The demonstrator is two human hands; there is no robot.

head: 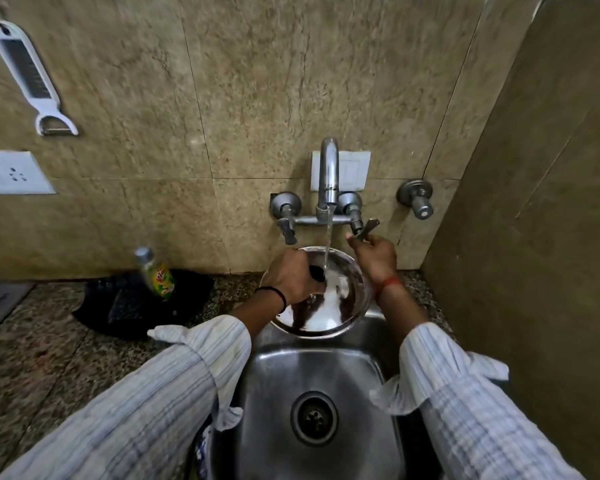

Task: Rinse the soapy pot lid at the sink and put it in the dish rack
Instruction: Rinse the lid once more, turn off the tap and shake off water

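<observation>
A round shiny steel pot lid (329, 306) is held over the back of the steel sink (284, 368), under the faucet (328, 174). A thin stream of water falls onto the lid near its black knob. My left hand (290, 277) is closed around that knob. My right hand (374, 256) reaches up to the right tap lever (368, 228), with its fingers pinched on it. White soap foam streaks the lid's surface. No dish rack is in view.
A green-labelled bottle (158, 275) stands on a black cloth (136, 303) on the speckled counter left of the sink. A white peeler (28, 74) and a socket (13, 173) are on the tiled wall. A side wall (534, 237) closes the right.
</observation>
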